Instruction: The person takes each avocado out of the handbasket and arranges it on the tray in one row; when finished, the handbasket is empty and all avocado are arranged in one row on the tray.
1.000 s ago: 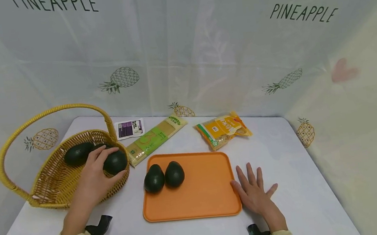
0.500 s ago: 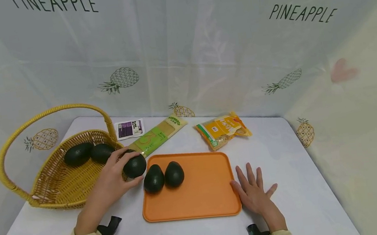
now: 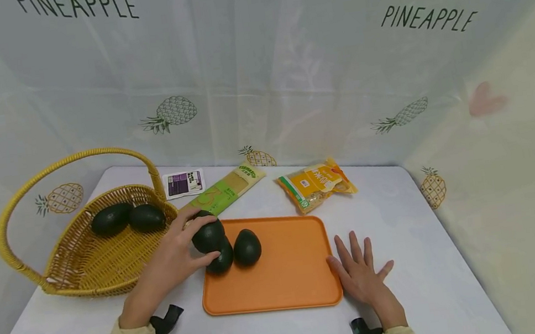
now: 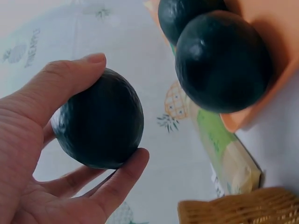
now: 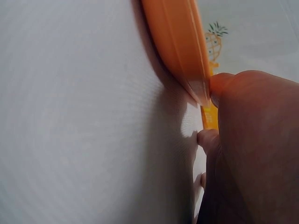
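Between thumb and fingers, my left hand (image 3: 173, 256) holds a dark green avocado (image 4: 105, 123) above the left edge of the orange tray (image 3: 286, 276). In the head view this avocado partly covers one of two avocados lying on the tray; the other avocado (image 3: 247, 247) stands beside it. My right hand (image 3: 363, 275) lies with fingers spread on the white table, its thumb touching the tray's right edge. Two more avocados, a left one (image 3: 112, 219) and a right one (image 3: 147, 218), rest in the yellow wicker basket (image 3: 94, 266).
Behind the tray lie a long green noodle-like packet (image 3: 227, 190) and an orange-yellow bag of grain (image 3: 317, 185). A small purple-and-white packet (image 3: 184, 183) is near the basket's tall arched handle (image 3: 71, 157). A pineapple-print cloth (image 3: 286, 75) hangs behind the table.
My left hand has lifted the avocado out of the basket and carried it right, over the tray's left edge. The right hand has stayed at the tray's right edge.
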### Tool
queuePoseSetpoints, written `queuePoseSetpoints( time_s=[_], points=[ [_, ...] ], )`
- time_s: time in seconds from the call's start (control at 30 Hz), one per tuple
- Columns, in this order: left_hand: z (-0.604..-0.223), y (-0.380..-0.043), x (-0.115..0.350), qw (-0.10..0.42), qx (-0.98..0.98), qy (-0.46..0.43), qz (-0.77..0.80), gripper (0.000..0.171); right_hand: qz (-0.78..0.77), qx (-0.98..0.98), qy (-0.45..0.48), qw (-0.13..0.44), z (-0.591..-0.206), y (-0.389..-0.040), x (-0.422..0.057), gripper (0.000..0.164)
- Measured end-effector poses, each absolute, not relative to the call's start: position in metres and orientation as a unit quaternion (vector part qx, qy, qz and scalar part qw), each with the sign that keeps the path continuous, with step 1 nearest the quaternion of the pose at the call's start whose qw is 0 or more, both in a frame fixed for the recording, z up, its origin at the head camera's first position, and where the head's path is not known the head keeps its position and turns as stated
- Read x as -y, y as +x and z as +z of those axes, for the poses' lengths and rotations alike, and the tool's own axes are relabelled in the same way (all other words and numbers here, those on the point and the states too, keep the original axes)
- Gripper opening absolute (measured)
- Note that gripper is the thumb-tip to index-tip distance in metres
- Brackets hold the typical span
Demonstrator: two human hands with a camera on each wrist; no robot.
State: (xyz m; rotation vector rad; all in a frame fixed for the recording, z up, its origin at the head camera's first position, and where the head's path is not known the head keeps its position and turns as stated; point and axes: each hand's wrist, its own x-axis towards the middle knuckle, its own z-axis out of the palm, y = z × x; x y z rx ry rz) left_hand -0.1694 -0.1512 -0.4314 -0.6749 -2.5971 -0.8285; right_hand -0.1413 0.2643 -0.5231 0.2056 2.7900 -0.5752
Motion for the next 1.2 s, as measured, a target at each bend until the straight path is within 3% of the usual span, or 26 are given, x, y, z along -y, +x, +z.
queuePoseSetpoints(
  time_s=[1.2],
  points=[
    [-0.441,-0.177,0.095,0.086,0.898,-0.299,-0.313,0.061,-0.194,-0.969,0.069,0.137,-0.523,-0.141,-0.264,0.084]
  ],
)
